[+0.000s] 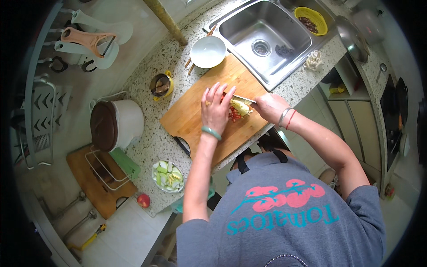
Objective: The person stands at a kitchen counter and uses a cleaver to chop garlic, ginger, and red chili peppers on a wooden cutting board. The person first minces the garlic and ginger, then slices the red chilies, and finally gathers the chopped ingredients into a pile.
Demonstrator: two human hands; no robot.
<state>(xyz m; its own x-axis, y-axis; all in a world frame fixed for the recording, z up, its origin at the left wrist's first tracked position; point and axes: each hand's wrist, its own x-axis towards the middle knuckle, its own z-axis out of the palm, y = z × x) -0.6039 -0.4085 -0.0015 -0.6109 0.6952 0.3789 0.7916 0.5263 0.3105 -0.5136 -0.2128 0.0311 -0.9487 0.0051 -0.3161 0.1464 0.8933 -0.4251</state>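
A wooden cutting board (200,107) lies on the speckled counter. On it is a small heap of chopped red pepper (234,115) and pale yellow minced bits (241,107). My right hand (270,108) grips the handle of a kitchen knife (245,99), whose blade points left over the heap. My left hand (215,107) is at the blade's far end, fingers stretched out and slightly apart, thumb beside the blade. A bit of red shows between thumb and forefinger; whether they touch it or the blade I cannot tell.
A white bowl (208,52) rests at the board's far corner near chopsticks (191,66). Left are a yellow-handled cup (161,85), a rice cooker (129,122) and a bowl of cut green vegetables (168,176). The steel sink (284,66) adjoins the board; a yellow basket (321,21) stands beyond.
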